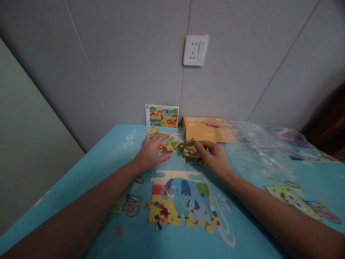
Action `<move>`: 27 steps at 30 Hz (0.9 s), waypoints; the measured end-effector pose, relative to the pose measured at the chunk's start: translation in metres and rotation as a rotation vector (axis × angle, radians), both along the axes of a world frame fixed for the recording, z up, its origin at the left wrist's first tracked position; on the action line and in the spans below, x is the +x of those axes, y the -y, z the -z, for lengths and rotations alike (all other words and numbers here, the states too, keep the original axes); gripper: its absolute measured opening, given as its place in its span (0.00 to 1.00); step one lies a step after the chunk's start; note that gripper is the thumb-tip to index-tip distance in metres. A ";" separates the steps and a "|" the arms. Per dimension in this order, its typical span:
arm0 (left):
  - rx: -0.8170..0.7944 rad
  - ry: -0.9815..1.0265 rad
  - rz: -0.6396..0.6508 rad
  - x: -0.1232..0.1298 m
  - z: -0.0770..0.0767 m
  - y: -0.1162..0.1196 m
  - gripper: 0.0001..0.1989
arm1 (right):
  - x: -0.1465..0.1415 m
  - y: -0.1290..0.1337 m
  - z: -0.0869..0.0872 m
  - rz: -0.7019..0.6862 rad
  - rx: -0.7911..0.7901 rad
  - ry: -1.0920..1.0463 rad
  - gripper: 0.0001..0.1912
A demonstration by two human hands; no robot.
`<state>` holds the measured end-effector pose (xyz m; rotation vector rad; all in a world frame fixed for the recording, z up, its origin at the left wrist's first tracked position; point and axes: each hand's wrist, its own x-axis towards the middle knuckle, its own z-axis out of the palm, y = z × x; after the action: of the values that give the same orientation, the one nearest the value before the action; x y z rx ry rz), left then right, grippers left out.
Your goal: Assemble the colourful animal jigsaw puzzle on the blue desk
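A partly joined jigsaw puzzle (183, 198) with blue elephants lies flat on the table in front of me. Beyond it, loose puzzle pieces (167, 145) are heaped together. Over the left side of this heap is my left hand (153, 149), its thumb and fingers apart and nothing visible between them. My right hand (215, 156) pinches a green and brown puzzle piece (189, 147) between thumb and fingers, just above other pieces stacked beneath it. How many pieces are in the pinch is hard to make out.
Against the wall leans a picture card (162, 116) showing animals. An orange puzzle box (203, 129) lies to its right, with crumpled clear plastic wrap (258, 147) beside it. One yellow piece (152, 130) sits below the card. A patterned blue cloth (113, 144) covers the table.
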<state>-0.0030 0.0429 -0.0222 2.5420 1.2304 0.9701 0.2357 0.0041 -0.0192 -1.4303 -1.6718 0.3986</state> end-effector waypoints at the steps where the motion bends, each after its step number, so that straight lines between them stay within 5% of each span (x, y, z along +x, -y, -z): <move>1: -0.043 -0.030 -0.066 -0.002 0.003 -0.004 0.35 | 0.002 -0.002 0.001 0.020 -0.004 -0.008 0.23; 5: -0.184 -0.111 -0.183 -0.006 0.010 -0.011 0.37 | 0.003 -0.003 0.001 0.037 -0.009 -0.014 0.23; 12: -0.096 -0.075 -0.201 -0.006 0.010 -0.013 0.31 | 0.001 -0.001 0.003 0.011 -0.033 -0.005 0.22; 16: -0.027 -0.084 -0.469 -0.010 0.006 -0.016 0.25 | 0.003 -0.002 0.004 0.017 -0.012 0.004 0.22; 21: -0.181 -0.237 -0.732 -0.013 0.004 -0.017 0.25 | 0.004 -0.004 0.005 0.003 -0.018 0.002 0.23; 24: -0.115 -0.156 -0.637 -0.010 0.002 -0.014 0.24 | 0.003 -0.003 0.004 -0.012 -0.023 -0.017 0.22; 27: -0.048 0.017 -0.252 -0.005 -0.004 -0.006 0.29 | 0.001 -0.001 0.002 -0.069 -0.001 -0.023 0.20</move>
<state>-0.0082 0.0489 -0.0186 2.3773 1.5780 0.9929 0.2366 0.0051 -0.0215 -1.3666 -1.7066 0.4530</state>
